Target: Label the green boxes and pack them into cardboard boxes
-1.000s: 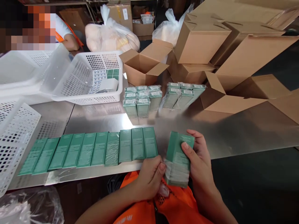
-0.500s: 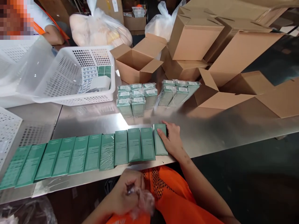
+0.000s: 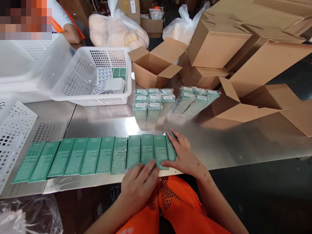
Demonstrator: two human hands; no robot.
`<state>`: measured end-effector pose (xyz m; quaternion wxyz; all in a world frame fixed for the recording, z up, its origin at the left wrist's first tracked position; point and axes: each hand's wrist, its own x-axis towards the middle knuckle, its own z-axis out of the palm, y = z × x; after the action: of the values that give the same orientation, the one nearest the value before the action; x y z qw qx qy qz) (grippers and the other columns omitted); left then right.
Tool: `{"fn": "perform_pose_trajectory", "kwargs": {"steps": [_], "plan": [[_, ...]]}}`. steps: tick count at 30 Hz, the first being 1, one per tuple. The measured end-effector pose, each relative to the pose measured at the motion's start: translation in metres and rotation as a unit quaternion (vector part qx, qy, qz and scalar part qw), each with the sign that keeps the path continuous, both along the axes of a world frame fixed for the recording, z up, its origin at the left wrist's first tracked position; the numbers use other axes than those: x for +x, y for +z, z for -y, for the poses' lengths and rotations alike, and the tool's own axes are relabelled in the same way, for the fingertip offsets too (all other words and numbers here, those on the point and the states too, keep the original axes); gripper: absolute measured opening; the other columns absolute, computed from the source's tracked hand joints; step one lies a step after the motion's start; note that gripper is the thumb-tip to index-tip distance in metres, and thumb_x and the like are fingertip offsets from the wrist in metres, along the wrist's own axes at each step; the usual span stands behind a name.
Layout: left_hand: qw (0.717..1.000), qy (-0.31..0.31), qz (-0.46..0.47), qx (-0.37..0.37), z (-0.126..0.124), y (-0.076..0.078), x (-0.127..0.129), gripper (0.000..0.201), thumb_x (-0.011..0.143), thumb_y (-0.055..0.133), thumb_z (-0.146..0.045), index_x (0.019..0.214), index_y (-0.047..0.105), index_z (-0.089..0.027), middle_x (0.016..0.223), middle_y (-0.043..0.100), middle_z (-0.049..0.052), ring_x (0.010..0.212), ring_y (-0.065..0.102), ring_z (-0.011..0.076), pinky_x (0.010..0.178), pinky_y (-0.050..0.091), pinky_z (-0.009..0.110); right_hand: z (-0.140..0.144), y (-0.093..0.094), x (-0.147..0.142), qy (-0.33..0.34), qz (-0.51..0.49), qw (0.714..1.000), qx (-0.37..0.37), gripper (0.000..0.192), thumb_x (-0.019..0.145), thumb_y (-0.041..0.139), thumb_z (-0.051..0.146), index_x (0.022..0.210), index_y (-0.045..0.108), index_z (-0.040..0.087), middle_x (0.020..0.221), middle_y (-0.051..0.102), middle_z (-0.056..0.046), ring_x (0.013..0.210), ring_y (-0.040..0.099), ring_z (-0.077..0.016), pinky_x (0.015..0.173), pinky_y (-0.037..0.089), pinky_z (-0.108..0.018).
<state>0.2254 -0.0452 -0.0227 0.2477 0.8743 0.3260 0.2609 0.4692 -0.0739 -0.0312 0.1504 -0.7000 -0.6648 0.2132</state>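
**Twelve green cartons laid in one row, both hands pressed flat at its right end**

Twelve flat green cardboard cartons (image 3: 97, 155) are counted in a single row along the near edge of the brushed steel table (image 3: 243, 136), laid side by side with edges touching. Half a second earlier the left hand was held below the table edge, closed on a scrap of clear film; now the left hand (image 3: 138, 183) is laid open on the near ends of the last cartons, fingers spread and flat, and no film is seen in it. The right hand (image 3: 184, 154) was already at the right end of the row and is kept there; its fingers are stretched out, slightly apart, pressed against the outermost green carton (image 3: 171, 150), which has been pushed closer to its neighbour. Nothing is gripped by either hand.

Behind the row, two film-wrapped bundles of green cartons (image 3: 152, 104) are stood on end near the middle of the table, just beside each other. One white perforated plastic basket (image 3: 85, 78) is set to the left of them, with label sheets and a few green cartons inside; a second white basket (image 3: 14, 130) is cut by the left edge. One open brown cardboard box (image 3: 156, 65) and a heap of further brown boxes (image 3: 243, 58) are piled at the back right. Two tied clear plastic bags (image 3: 117, 31) are seen beyond, and another person's arm in an orange vest (image 3: 70, 32) at the far left.
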Motion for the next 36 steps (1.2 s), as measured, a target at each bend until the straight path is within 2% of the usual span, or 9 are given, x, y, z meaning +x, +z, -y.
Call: {"fn": "perform_pose_trajectory", "kwargs": {"steps": [3, 8, 15, 18, 20, 23, 26, 30, 36], "plan": [[0.996, 0.035, -0.076, 0.026, -0.007, -0.003, 0.011, 0.04, 0.092, 0.065, -0.035, 0.13, 0.068, -0.027, 0.134, 0.068, 0.011, 0.112, 0.063, 0.0343, 0.077, 0.051, 0.038, 0.004, -0.004, -0.004, -0.011, 0.004, 1.0, 0.006, 0.1, 0.082, 0.06, 0.075, 0.16, 0.018, 0.03, 0.16, 0.028, -0.017, 0.141, 0.034, -0.0404, 0.106, 0.042, -0.062], [0.996, 0.031, -0.083, 0.0, -0.009, -0.014, 0.019, 0.037, 0.094, 0.061, -0.037, 0.126, 0.071, -0.021, 0.136, 0.065, 0.015, 0.121, 0.061, 0.0382, 0.09, 0.054, 0.048, -0.002, 0.004, -0.002, 0.013, 0.017, 0.999, 0.027, 0.095, 0.083, 0.061, 0.072, 0.16, 0.021, 0.03, 0.158, 0.032, -0.018, 0.139, 0.037, -0.0416, 0.101, 0.045, -0.062], [0.999, 0.027, -0.025, 0.024, -0.003, -0.001, 0.01, 0.033, 0.09, 0.067, -0.028, 0.123, 0.073, -0.025, 0.128, 0.07, 0.011, 0.106, 0.069, 0.0315, 0.085, 0.056, 0.041, -0.091, 0.048, -0.02, 0.024, 0.144, 0.964, 0.222, 0.063, 0.096, 0.056, 0.043, 0.151, 0.037, 0.018, 0.166, 0.019, -0.016, 0.153, 0.013, -0.0395, 0.115, 0.025, -0.062], [0.997, 0.015, 0.073, 0.003, 0.001, 0.014, 0.0, 0.023, 0.089, 0.065, -0.018, 0.104, 0.08, -0.027, 0.096, 0.08, 0.008, 0.078, 0.071, 0.0234, 0.072, 0.053, 0.033, -0.112, 0.058, -0.023, 0.048, 0.153, 0.964, 0.212, 0.029, 0.094, 0.055, 0.02, 0.121, 0.061, 0.012, 0.149, 0.048, -0.021, 0.143, 0.037, -0.0384, 0.112, 0.034, -0.057], [0.988, 0.057, 0.122, -0.07, 0.001, 0.021, -0.005, 0.017, 0.087, 0.067, -0.021, 0.078, 0.08, -0.026, 0.062, 0.073, 0.004, 0.056, 0.062, 0.0188, 0.06, 0.047, 0.03, -0.105, 0.058, -0.021, 0.036, 0.107, 0.974, 0.195, 0.015, 0.09, 0.058, 0.015, 0.103, 0.065, 0.015, 0.118, 0.068, -0.017, 0.116, 0.061, -0.0351, 0.097, 0.049, -0.05], [0.931, 0.15, 0.184, -0.276, -0.008, 0.026, -0.002, 0.027, 0.085, 0.072, -0.039, 0.064, 0.076, -0.022, 0.048, 0.06, 0.001, 0.045, 0.051, 0.014, 0.053, 0.04, 0.027, -0.071, 0.054, -0.02, -0.069, -0.049, 0.957, 0.279, 0.032, 0.087, 0.068, 0.027, 0.118, 0.062, 0.022, 0.103, 0.068, -0.009, 0.088, 0.067, -0.0266, 0.074, 0.057, -0.04], [0.821, 0.131, 0.305, -0.465, -0.025, 0.03, 0.015, 0.047, 0.075, 0.076, -0.059, 0.1, 0.077, -0.02, 0.086, 0.076, 0.008, 0.056, 0.062, 0.0156, 0.056, 0.048, 0.027, -0.028, 0.047, -0.032, -0.135, -0.249, 0.876, 0.391, 0.07, 0.087, 0.07, 0.038, 0.148, 0.038, 0.03, 0.109, 0.065, -0.007, 0.086, 0.066, -0.0223, 0.066, 0.058, -0.033], [0.708, 0.121, 0.501, -0.484, -0.038, 0.041, 0.047, 0.055, 0.068, 0.082, -0.059, 0.105, 0.073, -0.02, 0.106, 0.076, 0.01, 0.078, 0.07, 0.0183, 0.069, 0.055, 0.028, 0.013, 0.032, -0.059, -0.054, -0.287, 0.849, 0.441, 0.072, 0.082, 0.071, 0.023, 0.149, 0.044, 0.028, 0.092, 0.063, -0.003, 0.072, 0.063, -0.0183, 0.057, 0.057, -0.03], [0.662, 0.097, 0.498, -0.552, -0.004, 0.039, 0.079, 0.057, 0.059, 0.092, -0.045, 0.106, 0.071, -0.02, 0.086, 0.076, 0.005, 0.069, 0.07, 0.0176, 0.065, 0.056, 0.027, 0.028, 0.016, -0.062, -0.055, -0.178, 0.836, 0.516, 0.064, 0.078, 0.065, 0.017, 0.142, 0.055, 0.021, 0.14, 0.052, -0.015, 0.091, 0.068, -0.0236, 0.068, 0.063, -0.04]]}}
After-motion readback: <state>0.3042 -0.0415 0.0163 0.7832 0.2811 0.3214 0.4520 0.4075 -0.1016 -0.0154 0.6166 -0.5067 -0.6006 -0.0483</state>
